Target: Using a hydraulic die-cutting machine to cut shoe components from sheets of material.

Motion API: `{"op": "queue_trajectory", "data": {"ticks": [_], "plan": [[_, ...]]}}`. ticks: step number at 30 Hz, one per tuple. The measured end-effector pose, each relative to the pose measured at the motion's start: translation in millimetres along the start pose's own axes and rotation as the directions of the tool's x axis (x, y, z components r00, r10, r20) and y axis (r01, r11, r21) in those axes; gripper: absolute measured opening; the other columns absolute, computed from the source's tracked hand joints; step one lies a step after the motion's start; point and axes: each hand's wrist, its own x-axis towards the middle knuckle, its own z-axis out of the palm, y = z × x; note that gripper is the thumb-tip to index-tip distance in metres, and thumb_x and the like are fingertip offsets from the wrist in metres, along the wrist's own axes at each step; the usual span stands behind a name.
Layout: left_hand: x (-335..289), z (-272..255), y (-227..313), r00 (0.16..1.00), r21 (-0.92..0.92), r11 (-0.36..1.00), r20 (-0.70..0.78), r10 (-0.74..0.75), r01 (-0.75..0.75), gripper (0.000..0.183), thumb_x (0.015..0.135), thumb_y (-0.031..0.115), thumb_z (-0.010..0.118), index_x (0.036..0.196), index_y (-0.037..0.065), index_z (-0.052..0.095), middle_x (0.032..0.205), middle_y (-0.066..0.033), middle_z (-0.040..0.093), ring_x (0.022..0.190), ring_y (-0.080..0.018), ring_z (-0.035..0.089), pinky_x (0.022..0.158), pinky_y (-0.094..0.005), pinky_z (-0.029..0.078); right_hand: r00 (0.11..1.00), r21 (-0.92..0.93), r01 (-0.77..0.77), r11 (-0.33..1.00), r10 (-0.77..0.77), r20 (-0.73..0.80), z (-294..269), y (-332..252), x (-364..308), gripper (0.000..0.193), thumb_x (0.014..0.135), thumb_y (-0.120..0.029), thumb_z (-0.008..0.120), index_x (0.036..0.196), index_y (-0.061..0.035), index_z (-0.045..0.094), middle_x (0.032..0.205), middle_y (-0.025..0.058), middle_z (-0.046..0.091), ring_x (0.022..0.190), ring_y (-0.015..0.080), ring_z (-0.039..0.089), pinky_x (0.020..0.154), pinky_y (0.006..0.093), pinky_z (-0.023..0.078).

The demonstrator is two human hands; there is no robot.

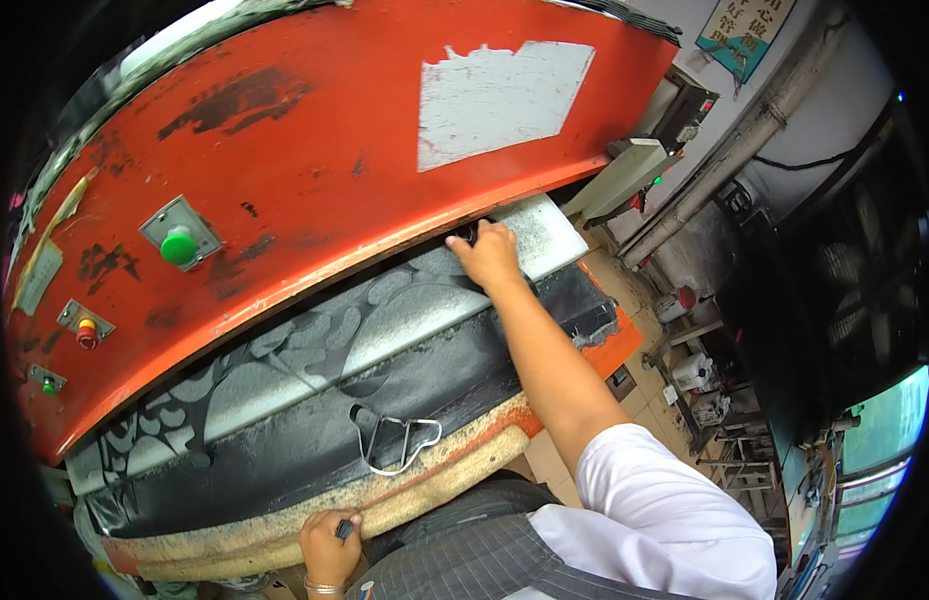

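Right grip (492,260): fingers curled at a dark piece (469,233), above the patterned slab (394,310); clasped or only touched, cannot tell
Arm stretched, probably because the orange machine (354,130) overhangs the slab just beyond this grip
Left grip (326,550): closed around a small dark object (344,528), perhaps simply to keep it at hand
Metal frame (405,445) between both grips, on the black bed (284,440), seemingly laid clear of the slab

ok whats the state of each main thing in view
Left hand: closed around small dark object
Right hand: fingers bent, grip unclear
Metal frame: lying on black sheet
Black sheet: ragged at right end
Orange panel: scuffed, smeared
White patch: torn-edged
Pale board: darkly marked
Padded rail: stained
Green button: protruding
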Motion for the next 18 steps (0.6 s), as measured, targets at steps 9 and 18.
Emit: {"op": "queue_trajectory", "data": {"ticks": [9,18], "plan": [[5.5,2.9,-17.9,0.998,0.012,1.0,0.064,-0.004,0.004,0.015,0.084,0.017,0.067,0.096,0.008,0.07,0.087,-0.0157,0.065,0.081,-0.036,0.059,0.076,-0.0431,0.047,0.949,0.035,0.3,0.953,-0.294,-0.117,31.0,41.2,-11.1,0.034,0.077,-0.021,0.077,0.098,0.0029,0.063,0.097,0.0195,0.057,0.094,0.0374,0.054,0.086,0.0432,0.046],[15.8,10.2,-13.4,0.951,-0.022,0.962,0.157,-0.267,0.274,0.016,0.09,0.024,0.067,0.096,0.01,0.072,0.089,-0.0137,0.066,0.085,-0.0315,0.061,0.079,-0.0391,0.047,0.978,0.022,0.209,0.978,-0.208,-0.021,39.6,17.7,23.9,0.043,0.076,-0.026,0.078,0.103,0.0,0.058,0.098,0.0178,0.055,0.093,0.0383,0.059,0.077,0.046,0.05]]}}
